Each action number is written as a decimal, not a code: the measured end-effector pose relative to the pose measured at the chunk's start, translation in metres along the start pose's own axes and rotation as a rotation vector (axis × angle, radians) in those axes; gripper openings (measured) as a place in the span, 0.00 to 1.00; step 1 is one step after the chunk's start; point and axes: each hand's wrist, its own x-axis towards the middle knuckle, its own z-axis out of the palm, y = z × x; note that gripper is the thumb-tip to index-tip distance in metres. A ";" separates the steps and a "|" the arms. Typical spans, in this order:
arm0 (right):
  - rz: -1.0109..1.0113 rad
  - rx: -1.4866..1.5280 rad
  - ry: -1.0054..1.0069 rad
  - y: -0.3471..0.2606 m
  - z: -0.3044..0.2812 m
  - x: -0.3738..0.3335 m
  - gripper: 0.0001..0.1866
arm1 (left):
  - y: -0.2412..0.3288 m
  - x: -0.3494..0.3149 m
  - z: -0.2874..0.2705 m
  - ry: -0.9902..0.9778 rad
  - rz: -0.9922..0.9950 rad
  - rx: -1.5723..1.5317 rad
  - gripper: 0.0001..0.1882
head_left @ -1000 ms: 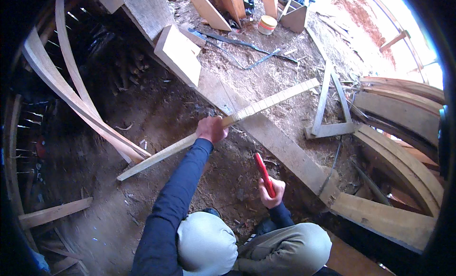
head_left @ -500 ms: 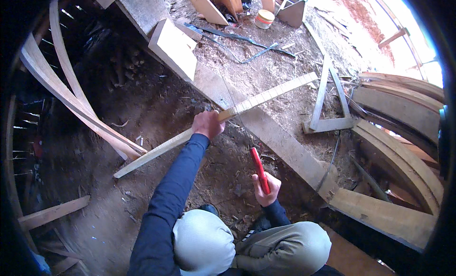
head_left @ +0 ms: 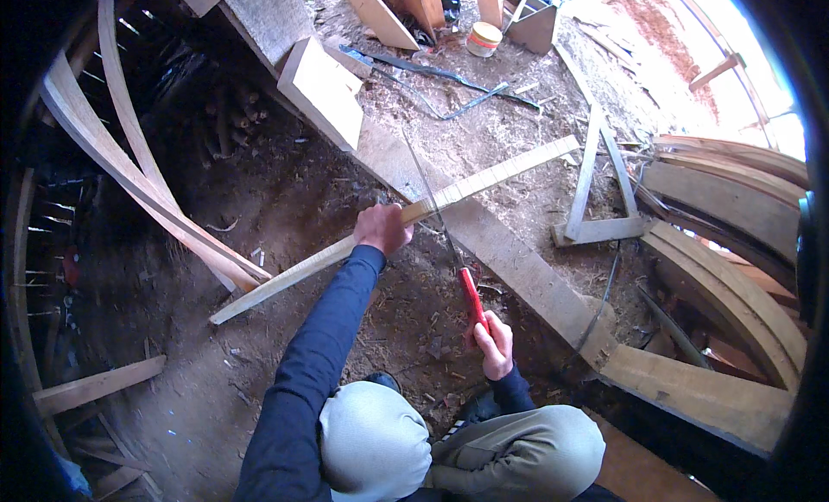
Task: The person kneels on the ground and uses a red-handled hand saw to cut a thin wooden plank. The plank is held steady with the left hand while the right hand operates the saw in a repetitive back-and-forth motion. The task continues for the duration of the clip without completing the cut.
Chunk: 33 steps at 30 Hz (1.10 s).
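My left hand (head_left: 382, 229) is closed around a long, narrow wooden strip (head_left: 509, 170) near its middle. Several evenly spaced lines run across the strip's right part. The strip lies slantwise over a thick beam (head_left: 509, 251), its left end reaching down over the dirt floor. My right hand (head_left: 494, 346) grips the red handle of a handsaw (head_left: 472, 295). The saw's thin blade crosses the strip just right of my left hand, pointing up and left. Whether the teeth are in the wood is too small to tell.
A pale wooden block (head_left: 321, 92) rests on the beam's far part. Curved planks (head_left: 147, 191) lean at left, and more curved boards (head_left: 730, 286) are stacked at right. A wooden A-shaped frame (head_left: 596, 230), a dark strap (head_left: 458, 77) and a small tub (head_left: 484, 40) lie beyond.
My right hand has moved slightly down and right with the saw, drawing the blade back across the strip. The left hand and strip stay nearly in place.
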 end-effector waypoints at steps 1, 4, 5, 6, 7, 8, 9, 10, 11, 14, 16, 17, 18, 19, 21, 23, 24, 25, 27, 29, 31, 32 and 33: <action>-0.009 -0.024 -0.010 0.002 -0.002 0.000 0.13 | 0.001 0.000 -0.002 -0.011 -0.011 0.011 0.16; -0.143 -0.188 -0.022 0.004 -0.007 -0.001 0.10 | 0.004 -0.001 -0.007 -0.040 -0.025 0.031 0.16; -0.205 -0.258 -0.024 0.004 -0.008 0.000 0.09 | 0.005 0.000 -0.008 -0.050 -0.018 0.033 0.16; -0.222 -0.299 0.034 0.005 -0.006 0.000 0.09 | 0.005 0.000 -0.007 -0.063 -0.015 0.037 0.16; -0.238 -0.339 0.092 0.005 -0.002 0.002 0.09 | 0.005 0.000 -0.006 -0.059 -0.016 0.040 0.17; -0.254 -0.380 0.151 0.005 0.002 0.003 0.09 | 0.006 0.001 -0.005 -0.055 -0.017 0.042 0.17; -0.252 -0.380 0.174 0.002 0.005 0.004 0.10 | 0.006 0.000 -0.004 -0.053 -0.020 0.046 0.17; -0.265 -0.382 0.191 0.004 0.008 0.004 0.11 | 0.004 0.000 -0.004 -0.048 -0.026 0.040 0.17; -0.277 -0.384 0.208 0.008 0.011 0.004 0.12 | 0.002 -0.001 -0.004 -0.042 -0.031 0.035 0.17; -0.262 -0.349 0.253 0.011 0.012 0.002 0.13 | 0.009 -0.001 -0.007 -0.044 -0.011 0.019 0.17; -0.249 -0.298 0.272 0.013 0.015 0.002 0.13 | 0.005 -0.002 -0.007 -0.045 -0.010 0.028 0.17; -0.266 -0.305 0.254 0.012 0.015 0.004 0.13 | 0.003 -0.002 -0.005 -0.042 -0.010 0.032 0.17; -0.284 -0.318 0.239 0.007 0.014 0.005 0.13 | 0.003 -0.001 -0.005 -0.039 -0.006 0.031 0.17; -0.301 -0.331 0.224 0.005 0.013 0.006 0.14 | 0.003 -0.001 -0.005 -0.037 -0.005 0.030 0.16; -0.345 -0.400 0.119 0.007 0.006 0.006 0.12 | 0.003 -0.001 -0.006 -0.032 -0.009 0.037 0.16; -0.365 -0.425 0.071 0.011 0.007 0.007 0.14 | 0.002 -0.003 -0.008 -0.039 -0.027 0.052 0.16; -0.358 -0.439 0.082 0.008 0.009 0.006 0.15 | 0.005 -0.002 -0.007 -0.045 -0.025 0.043 0.15; -0.351 -0.452 0.092 0.006 0.010 0.005 0.16 | 0.007 -0.002 -0.007 -0.036 -0.017 0.034 0.15; -0.373 -0.469 0.093 0.010 0.009 0.007 0.18 | 0.008 -0.001 -0.006 -0.017 -0.006 0.027 0.16; -0.434 -0.484 0.074 0.017 0.005 0.008 0.19 | 0.006 -0.001 -0.005 -0.020 -0.010 0.023 0.16; -0.485 -0.489 0.053 0.017 0.006 0.011 0.19 | 0.004 -0.002 -0.005 -0.019 -0.012 0.027 0.16; -0.505 -0.486 0.042 0.016 0.007 0.013 0.19 | 0.003 -0.002 -0.005 -0.016 -0.011 0.033 0.16; -0.525 -0.483 0.031 0.015 0.008 0.014 0.19 | 0.002 -0.002 -0.005 -0.013 -0.011 0.040 0.16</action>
